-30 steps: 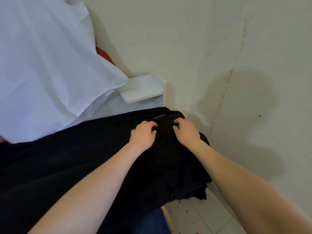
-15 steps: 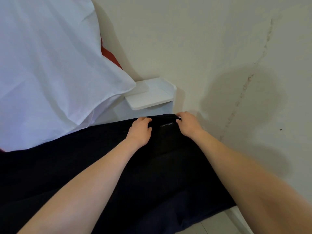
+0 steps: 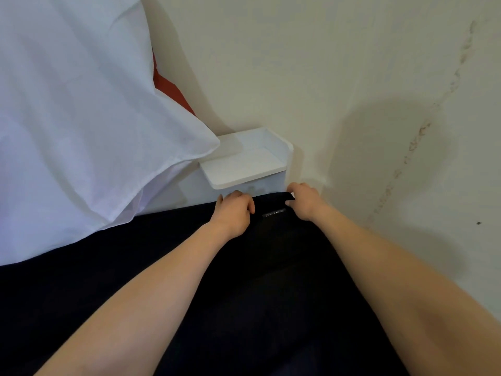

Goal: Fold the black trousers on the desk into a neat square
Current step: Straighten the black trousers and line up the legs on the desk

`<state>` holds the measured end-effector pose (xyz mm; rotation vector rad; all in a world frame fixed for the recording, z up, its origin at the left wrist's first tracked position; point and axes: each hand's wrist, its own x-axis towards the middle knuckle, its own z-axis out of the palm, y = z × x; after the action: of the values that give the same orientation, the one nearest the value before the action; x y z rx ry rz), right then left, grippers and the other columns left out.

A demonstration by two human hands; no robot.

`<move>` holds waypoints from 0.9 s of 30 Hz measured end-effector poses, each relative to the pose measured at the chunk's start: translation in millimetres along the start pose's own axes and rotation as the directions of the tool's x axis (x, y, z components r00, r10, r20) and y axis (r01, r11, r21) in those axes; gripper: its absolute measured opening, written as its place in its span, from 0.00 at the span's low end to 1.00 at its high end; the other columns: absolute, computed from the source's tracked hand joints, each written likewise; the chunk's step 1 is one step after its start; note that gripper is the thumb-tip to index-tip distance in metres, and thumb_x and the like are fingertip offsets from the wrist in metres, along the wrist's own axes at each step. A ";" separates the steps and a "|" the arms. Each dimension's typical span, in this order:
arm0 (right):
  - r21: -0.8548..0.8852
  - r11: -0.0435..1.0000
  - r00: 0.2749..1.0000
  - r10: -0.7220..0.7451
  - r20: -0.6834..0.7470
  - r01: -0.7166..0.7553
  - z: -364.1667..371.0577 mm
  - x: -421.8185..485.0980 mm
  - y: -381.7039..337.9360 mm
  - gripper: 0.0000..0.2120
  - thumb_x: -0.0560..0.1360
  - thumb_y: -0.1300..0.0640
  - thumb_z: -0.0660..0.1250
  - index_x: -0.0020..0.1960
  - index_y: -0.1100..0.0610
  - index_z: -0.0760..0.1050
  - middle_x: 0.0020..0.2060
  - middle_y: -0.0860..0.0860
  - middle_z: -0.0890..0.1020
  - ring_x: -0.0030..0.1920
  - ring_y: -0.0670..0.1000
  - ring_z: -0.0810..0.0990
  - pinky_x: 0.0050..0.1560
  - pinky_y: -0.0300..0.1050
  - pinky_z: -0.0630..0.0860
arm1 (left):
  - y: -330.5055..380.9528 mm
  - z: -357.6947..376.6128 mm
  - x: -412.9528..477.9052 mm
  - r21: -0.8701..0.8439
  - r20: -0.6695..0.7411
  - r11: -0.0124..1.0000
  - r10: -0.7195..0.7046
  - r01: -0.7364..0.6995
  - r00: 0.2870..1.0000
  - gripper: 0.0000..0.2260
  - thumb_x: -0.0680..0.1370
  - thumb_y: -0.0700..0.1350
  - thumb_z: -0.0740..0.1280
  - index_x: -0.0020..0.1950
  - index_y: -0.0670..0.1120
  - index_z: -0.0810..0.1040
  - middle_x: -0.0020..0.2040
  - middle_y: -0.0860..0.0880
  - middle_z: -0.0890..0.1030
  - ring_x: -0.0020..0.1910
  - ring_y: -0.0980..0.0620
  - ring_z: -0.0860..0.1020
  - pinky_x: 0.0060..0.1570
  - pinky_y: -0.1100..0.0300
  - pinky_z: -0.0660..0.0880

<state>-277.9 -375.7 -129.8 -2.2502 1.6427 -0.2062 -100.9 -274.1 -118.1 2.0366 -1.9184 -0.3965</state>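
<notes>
Left hand [image 3: 233, 211] and right hand [image 3: 305, 200] fingers pinch the black trousers [image 3: 189, 280] far hem, likely squaring that edge by the white shelf [image 3: 244, 169].

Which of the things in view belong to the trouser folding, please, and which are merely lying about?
In the job: black trousers; left hand and right hand, gripping their far edge.
Lying about: white cloth; white shelf; red item behind the cloth.

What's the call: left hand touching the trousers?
Touching. Head view: left hand grips the trousers, fingers curled over the far edge.
</notes>
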 end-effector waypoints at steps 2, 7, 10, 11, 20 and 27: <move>0.031 0.999 0.997 -0.020 -0.073 0.022 -3.1 -1.2 -1.3 0.10 0.78 0.56 0.65 0.57 0.57 0.73 0.56 0.57 0.74 0.58 0.61 0.72 0.59 0.56 0.70 | 0.4 1.4 1.3 0.007 -0.018 1.000 -0.005 0.005 1.000 0.12 0.77 0.34 0.60 0.51 0.49 0.76 0.57 0.46 0.73 0.56 0.47 0.73 0.74 0.46 0.51; 0.027 0.985 0.947 -0.155 -0.281 0.169 -23.6 -19.9 -3.1 0.08 0.75 0.53 0.68 0.51 0.56 0.74 0.48 0.53 0.77 0.50 0.56 0.74 0.52 0.55 0.72 | 1.7 -0.1 -7.3 -0.069 -0.127 0.997 0.027 -0.036 0.992 0.17 0.73 0.29 0.60 0.53 0.48 0.77 0.57 0.46 0.73 0.51 0.47 0.74 0.67 0.51 0.66; 0.022 0.962 0.908 -0.250 -0.338 0.273 -42.2 -32.0 -2.1 0.08 0.74 0.51 0.69 0.46 0.52 0.71 0.40 0.47 0.76 0.45 0.53 0.74 0.49 0.49 0.68 | 4.5 -6.6 -17.8 -0.110 -0.193 0.992 0.040 -0.062 0.980 0.21 0.71 0.26 0.59 0.55 0.47 0.77 0.54 0.48 0.73 0.52 0.47 0.74 0.52 0.57 0.72; 0.000 0.954 0.902 -0.285 -0.324 0.301 -48.6 -35.8 -2.1 0.08 0.74 0.51 0.69 0.45 0.51 0.70 0.38 0.46 0.75 0.43 0.53 0.74 0.51 0.49 0.67 | 6.2 -8.4 -21.9 -0.112 -0.202 0.992 0.039 -0.063 0.979 0.22 0.71 0.26 0.59 0.56 0.47 0.77 0.54 0.48 0.73 0.52 0.47 0.74 0.51 0.57 0.72; -0.299 0.923 0.873 -0.341 -0.349 0.241 -84.0 -50.9 -1.2 0.17 0.74 0.37 0.63 0.44 0.51 0.75 0.41 0.48 0.76 0.53 0.56 0.73 0.58 0.56 0.64 | 28.9 -30.0 -46.9 -0.017 -0.444 0.997 0.055 -0.069 0.895 0.22 0.69 0.26 0.59 0.56 0.46 0.79 0.52 0.46 0.77 0.51 0.44 0.75 0.50 0.52 0.73; -0.326 0.941 0.906 -0.215 -0.364 0.093 -97.4 -62.0 11.3 0.10 0.75 0.46 0.67 0.52 0.49 0.76 0.45 0.50 0.79 0.59 0.57 0.71 0.68 0.61 0.57 | 32.6 -46.2 -48.2 0.074 -0.452 0.997 0.058 -0.027 0.890 0.23 0.70 0.27 0.59 0.57 0.46 0.79 0.53 0.46 0.77 0.52 0.44 0.75 0.53 0.51 0.71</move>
<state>-338.5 -338.8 -38.0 -2.7195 1.7874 -0.5132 -114.7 -225.9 -63.2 1.9069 -1.6940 0.1520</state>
